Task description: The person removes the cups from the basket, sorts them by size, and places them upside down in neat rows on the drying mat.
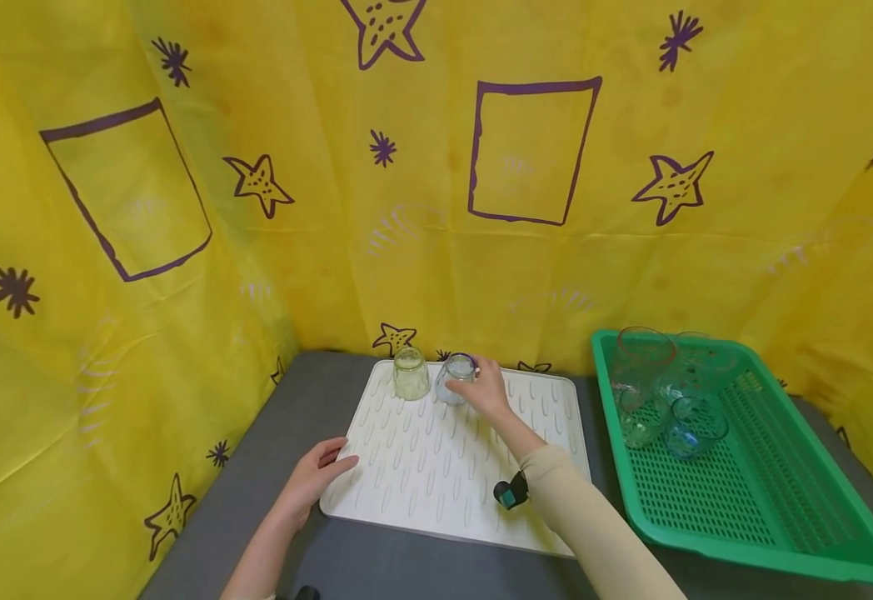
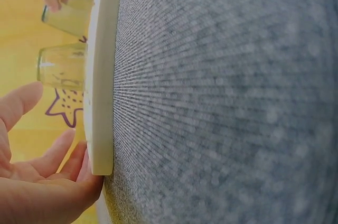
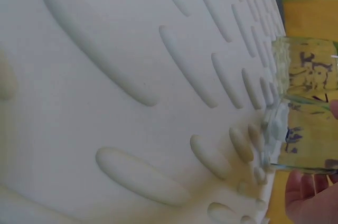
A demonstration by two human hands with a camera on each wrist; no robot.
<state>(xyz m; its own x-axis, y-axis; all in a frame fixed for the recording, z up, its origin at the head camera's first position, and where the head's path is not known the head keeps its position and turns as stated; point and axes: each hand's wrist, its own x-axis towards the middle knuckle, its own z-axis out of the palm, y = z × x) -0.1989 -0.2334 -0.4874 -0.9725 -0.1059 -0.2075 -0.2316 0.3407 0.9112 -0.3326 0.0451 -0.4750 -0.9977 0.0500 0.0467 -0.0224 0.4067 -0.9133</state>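
Note:
My right hand (image 1: 484,387) grips a clear drinking glass (image 1: 449,392) with a dark blue edge, at the back of the white ridged mat (image 1: 421,467). In the left wrist view this glass leans on the mat. Just left of it stands a pale green glass (image 1: 411,379), upside down with its wider end on the mat. My left hand (image 1: 312,479) is at the mat's front left, fingers loosely bent against the edge and thumb apart. The right wrist view catches only fingertips (image 3: 309,192) around the held glass (image 3: 311,134).
A green perforated basket (image 1: 736,521) stands right of the mat, with several glasses in its back left part, among them a red-rimmed glass (image 1: 642,354) and a bluish one (image 1: 695,429). Dark grey cloth (image 1: 406,575) covers the table. A yellow patterned curtain (image 1: 406,275) hangs close behind.

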